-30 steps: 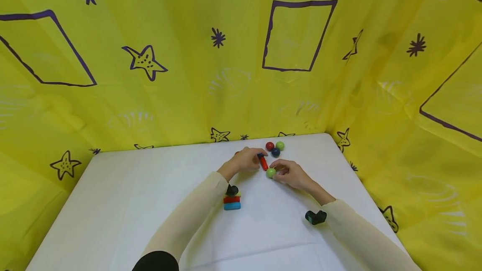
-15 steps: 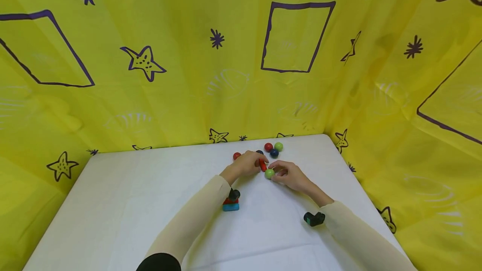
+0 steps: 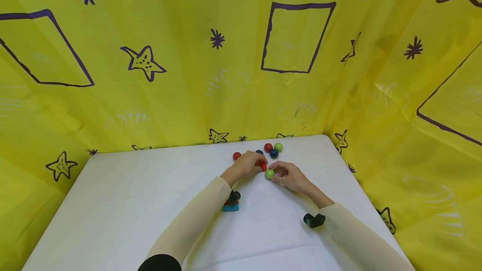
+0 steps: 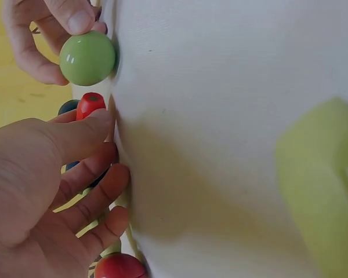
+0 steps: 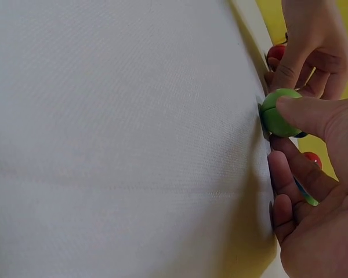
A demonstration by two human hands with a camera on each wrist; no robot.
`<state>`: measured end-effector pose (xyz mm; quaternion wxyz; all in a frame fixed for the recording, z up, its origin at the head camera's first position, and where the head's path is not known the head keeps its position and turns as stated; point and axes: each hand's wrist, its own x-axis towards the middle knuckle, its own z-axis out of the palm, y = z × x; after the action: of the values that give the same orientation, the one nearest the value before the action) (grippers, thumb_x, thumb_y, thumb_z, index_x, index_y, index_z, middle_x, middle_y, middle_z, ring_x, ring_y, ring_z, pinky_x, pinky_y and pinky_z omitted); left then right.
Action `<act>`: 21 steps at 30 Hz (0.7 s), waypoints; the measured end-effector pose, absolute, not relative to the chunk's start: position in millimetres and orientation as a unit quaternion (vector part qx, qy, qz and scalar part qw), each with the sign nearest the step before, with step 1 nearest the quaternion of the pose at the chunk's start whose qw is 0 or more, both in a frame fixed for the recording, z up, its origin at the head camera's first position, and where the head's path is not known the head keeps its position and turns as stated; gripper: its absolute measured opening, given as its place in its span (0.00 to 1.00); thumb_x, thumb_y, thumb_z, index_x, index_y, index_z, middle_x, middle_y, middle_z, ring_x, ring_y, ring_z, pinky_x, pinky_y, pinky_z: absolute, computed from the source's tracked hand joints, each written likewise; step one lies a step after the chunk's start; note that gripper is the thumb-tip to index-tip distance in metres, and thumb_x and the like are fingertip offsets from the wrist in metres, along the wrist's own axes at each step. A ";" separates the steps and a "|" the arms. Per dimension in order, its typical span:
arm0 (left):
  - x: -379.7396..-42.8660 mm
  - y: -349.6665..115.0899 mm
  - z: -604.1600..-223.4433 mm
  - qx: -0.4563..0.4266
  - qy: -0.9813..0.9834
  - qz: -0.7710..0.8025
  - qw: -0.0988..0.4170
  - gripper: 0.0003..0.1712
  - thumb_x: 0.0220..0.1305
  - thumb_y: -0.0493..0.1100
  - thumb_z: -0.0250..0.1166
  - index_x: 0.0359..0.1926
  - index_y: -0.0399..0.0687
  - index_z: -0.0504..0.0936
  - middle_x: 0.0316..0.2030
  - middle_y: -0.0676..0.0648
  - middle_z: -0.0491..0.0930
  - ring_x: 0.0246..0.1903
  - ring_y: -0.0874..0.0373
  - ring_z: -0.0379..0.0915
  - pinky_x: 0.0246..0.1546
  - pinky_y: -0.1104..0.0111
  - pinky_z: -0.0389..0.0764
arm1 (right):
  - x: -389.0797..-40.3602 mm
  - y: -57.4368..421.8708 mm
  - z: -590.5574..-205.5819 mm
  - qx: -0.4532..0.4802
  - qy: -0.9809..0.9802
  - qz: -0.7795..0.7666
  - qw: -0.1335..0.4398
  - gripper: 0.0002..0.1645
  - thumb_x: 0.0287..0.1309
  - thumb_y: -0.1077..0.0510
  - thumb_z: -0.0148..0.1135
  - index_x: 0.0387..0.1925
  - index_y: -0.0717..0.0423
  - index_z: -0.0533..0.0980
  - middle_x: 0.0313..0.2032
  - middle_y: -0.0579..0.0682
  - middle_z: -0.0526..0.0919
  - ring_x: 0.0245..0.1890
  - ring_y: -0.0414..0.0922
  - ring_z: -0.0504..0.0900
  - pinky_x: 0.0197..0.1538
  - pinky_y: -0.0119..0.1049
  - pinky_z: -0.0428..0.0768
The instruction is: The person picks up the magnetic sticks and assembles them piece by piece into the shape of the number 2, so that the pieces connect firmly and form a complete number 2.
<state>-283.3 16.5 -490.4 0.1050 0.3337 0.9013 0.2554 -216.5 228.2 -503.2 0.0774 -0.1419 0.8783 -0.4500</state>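
My left hand (image 3: 248, 163) pinches a small red wooden cylinder (image 3: 262, 165) between thumb and fingers. In the left wrist view the cylinder's end (image 4: 91, 104) shows a dark hole and points towards the green ball (image 4: 87, 58). Opposite, my right hand (image 3: 291, 176) holds that light green ball (image 3: 269, 174) between thumb and fingertips. A groove runs over the ball (image 5: 275, 119) in the right wrist view. Ball and cylinder are close together; a small gap shows between them in the left wrist view.
Beyond the hands lie a red ball (image 3: 268, 147), a green ball (image 3: 278, 147) and a dark blue ball (image 3: 274, 154). Another dark blue ball (image 3: 259, 152) and red ball (image 3: 237, 156) sit by the left hand. A blue piece (image 3: 231, 208) lies below the left wrist camera (image 3: 234, 196).
My left hand has shifted slightly, covering more of the red cylinder and uncovering a red ball behind it. The left wrist now hides more of the coloured pieces. The right hand stays almost still.
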 end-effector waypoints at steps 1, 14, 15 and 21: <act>-283.5 16.3 -490.5 0.331 0.902 0.258 0.104 0.13 0.68 0.38 0.70 0.53 0.49 0.87 0.39 0.53 0.84 0.38 0.57 0.74 0.45 0.70 0.78 | -216.3 228.1 -503.1 -0.140 0.879 -0.449 0.078 0.18 0.62 0.64 0.71 0.53 0.55 0.82 0.46 0.53 0.86 0.39 0.47 0.80 0.46 0.40 0.80; -285.8 12.2 -492.7 0.300 0.888 0.330 0.108 0.13 0.68 0.37 0.70 0.52 0.49 0.88 0.39 0.52 0.86 0.37 0.57 0.76 0.45 0.67 0.79 | -213.6 226.4 -503.9 -0.129 0.885 -0.441 0.071 0.18 0.63 0.62 0.71 0.54 0.54 0.81 0.47 0.51 0.86 0.39 0.46 0.80 0.43 0.36 0.79; -286.2 11.8 -493.0 0.298 0.888 0.334 0.110 0.13 0.68 0.37 0.70 0.52 0.49 0.88 0.38 0.52 0.85 0.37 0.57 0.75 0.45 0.67 0.79 | -213.8 226.3 -504.6 -0.128 0.886 -0.440 0.070 0.18 0.63 0.62 0.71 0.54 0.54 0.81 0.47 0.52 0.86 0.39 0.46 0.80 0.43 0.36 0.79; -288.5 9.2 -494.6 0.294 0.884 0.343 0.117 0.13 0.68 0.38 0.70 0.53 0.50 0.88 0.37 0.53 0.84 0.37 0.58 0.75 0.45 0.68 0.78 | -215.1 223.4 -506.1 -0.125 0.891 -0.434 0.057 0.18 0.62 0.61 0.72 0.53 0.55 0.80 0.48 0.53 0.86 0.39 0.46 0.80 0.44 0.38 0.79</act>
<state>-288.5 9.2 -494.6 0.1171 0.2940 0.8844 0.3430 -215.1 223.4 -506.1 0.0568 -0.1246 0.8906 -0.4337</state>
